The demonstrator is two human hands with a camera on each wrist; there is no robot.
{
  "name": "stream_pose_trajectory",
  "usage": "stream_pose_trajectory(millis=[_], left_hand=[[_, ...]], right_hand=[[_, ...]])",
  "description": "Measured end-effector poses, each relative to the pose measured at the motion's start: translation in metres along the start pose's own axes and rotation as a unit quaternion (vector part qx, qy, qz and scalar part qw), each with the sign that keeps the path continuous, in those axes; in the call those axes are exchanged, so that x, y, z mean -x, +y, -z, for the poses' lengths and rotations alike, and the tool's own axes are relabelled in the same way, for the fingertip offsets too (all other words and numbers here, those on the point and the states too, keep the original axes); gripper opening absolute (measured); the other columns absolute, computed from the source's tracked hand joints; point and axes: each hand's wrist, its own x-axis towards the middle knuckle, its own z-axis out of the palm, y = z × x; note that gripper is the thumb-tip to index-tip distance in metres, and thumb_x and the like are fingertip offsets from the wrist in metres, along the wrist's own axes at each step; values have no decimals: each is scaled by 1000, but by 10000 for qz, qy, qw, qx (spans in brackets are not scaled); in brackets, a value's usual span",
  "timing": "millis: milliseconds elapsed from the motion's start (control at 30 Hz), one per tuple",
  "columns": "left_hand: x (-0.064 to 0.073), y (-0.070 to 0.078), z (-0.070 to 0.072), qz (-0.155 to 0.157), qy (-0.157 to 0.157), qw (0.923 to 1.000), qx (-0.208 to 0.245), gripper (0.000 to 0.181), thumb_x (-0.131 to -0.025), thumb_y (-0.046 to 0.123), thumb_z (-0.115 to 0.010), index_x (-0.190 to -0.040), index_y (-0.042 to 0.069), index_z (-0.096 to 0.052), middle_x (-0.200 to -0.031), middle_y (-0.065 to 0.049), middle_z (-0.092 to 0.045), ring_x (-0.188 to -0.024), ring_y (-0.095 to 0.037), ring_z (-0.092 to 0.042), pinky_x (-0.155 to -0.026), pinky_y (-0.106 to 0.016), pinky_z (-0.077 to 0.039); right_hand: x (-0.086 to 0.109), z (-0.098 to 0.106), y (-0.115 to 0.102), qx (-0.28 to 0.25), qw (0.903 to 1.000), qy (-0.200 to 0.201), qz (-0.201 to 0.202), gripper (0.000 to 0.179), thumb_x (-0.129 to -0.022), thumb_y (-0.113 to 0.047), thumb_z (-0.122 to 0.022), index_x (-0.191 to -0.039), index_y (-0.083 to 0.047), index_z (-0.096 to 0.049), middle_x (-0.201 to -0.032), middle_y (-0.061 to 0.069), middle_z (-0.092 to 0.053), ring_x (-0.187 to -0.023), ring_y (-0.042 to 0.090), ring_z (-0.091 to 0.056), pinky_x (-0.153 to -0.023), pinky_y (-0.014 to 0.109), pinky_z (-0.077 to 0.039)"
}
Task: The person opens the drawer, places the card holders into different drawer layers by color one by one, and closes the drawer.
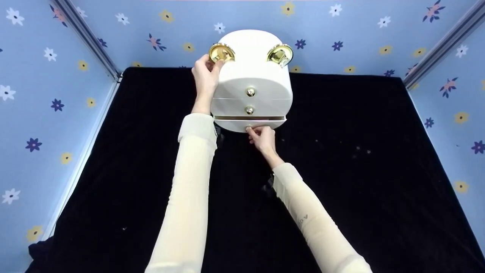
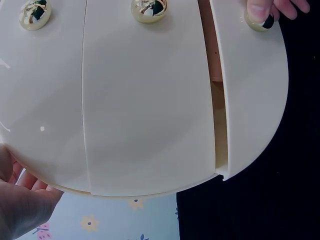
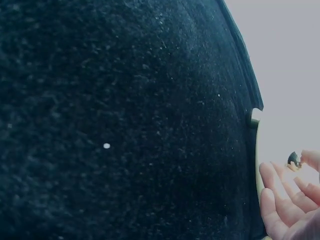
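Note:
A glossy white drawer box [image 1: 248, 57] with a rounded top stands at the back of the black cloth. My left hand [image 1: 206, 76] grips it at the left gold ear-shaped piece [image 1: 216, 48], with the thumb in front; the fingertips are partly hidden. Below, my right hand [image 1: 263, 138] pinches the gold knob [image 2: 260, 22] of the bottom drawer [image 1: 229, 125]. That drawer stands slightly out, and a narrow gap shows a brownish-pink thing [image 2: 212, 50] inside. Upper and middle gold knobs [image 1: 250, 92] sit on the two drawers above, which are closed.
A second gold ear-shaped piece [image 1: 280, 55] is on the box's right. Black cloth [image 1: 360, 189] covers the table, with small white specks. Blue flowered panels [image 1: 34, 113] stand along the left, back and right.

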Motion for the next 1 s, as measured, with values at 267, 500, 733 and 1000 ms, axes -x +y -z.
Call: stream_pose_trajectory(millis=[267, 500, 733, 1000], left_hand=[[-1, -1, 0, 88, 8, 9999, -83, 20, -86, 24, -59, -94, 7, -62, -76, -2, -59, -70, -11, -51, -67, -23, -38], [0, -1, 0, -45, 4, 9999, -106, 19, -86, 25, -58, -91, 6, -61, -70, 1, -53, -66, -11, -48, -63, -23, -36], [-1, 0, 0, -40, -21, 10000, -77, 20, -87, 25, -57, -93, 7, -62, -74, -1, -56, -67, -12, -49, -64, -23, -38], [0, -1, 0, -107, -38, 9999, -5, 20, -87, 25, -58, -94, 6, -61, -77, -3, -59, -69, -12, -51, -66, -23, -39]], right_hand=[[-8, -1, -2, 262, 9996, -7, -135, 29, -85, -27, -60, -76, -1, -70, -66, 11, -65, -56, 21, -63, -48, 21, -46], [-12, -1, -4, 413, 9988, -49, -244, 29, -85, -28, -60, -77, -3, -70, -65, 7, -64, -57, 21, -63, -50, 22, -46], [-15, -1, -6, 373, 9986, -54, -378, 29, -85, -29, -59, -78, -3, -70, -66, 8, -65, -57, 21, -63, -49, 22, -46], [-13, -1, -4, 416, 9983, 4, -399, 32, -84, -32, -60, -77, -3, -71, -66, 8, -65, -58, 21, -63, -51, 23, -47]])
